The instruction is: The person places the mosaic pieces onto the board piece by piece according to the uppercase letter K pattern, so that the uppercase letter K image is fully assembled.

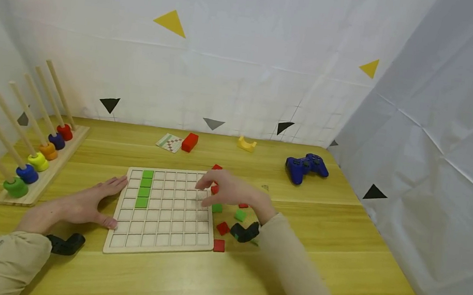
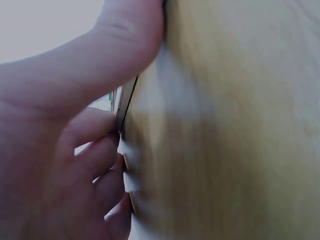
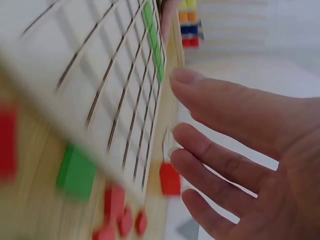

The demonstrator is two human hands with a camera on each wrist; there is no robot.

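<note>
A pale wooden grid board (image 1: 163, 227) lies at the centre left of the head frame, flat on the yellowish wooden table (image 1: 186, 283). Four green square tiles (image 1: 145, 190) fill the top four cells of its second column from the left. The left hand (image 1: 83, 203) rests at the board's left edge, thumb apart from the fingers; it grasps nothing, its fingers simply laid out against the rim. The right hand (image 1: 233, 190) hovers over the board's right edge with nothing in its grip — the right wrist view shows thumb and fingers apart and the space between them bare. Below and around it, right of the board, lie loose red tiles (image 1: 219, 246) and loose green tiles (image 1: 240, 215), some partly hidden by the hand.

At the left of the frame stands a wooden peg stand (image 1: 57, 162), six upright rods each with coloured rings at the foot, green nearest and red farthest. Along the table's far side, upper centre, are a patterned card (image 1: 169, 143), a red block (image 1: 190, 142) just beside it and a yellow curved piece (image 1: 246, 144); a blue game controller (image 1: 306, 166) lies farther right. A white sheet (image 1: 248, 85) with yellow, black and grey triangles hangs behind.
</note>
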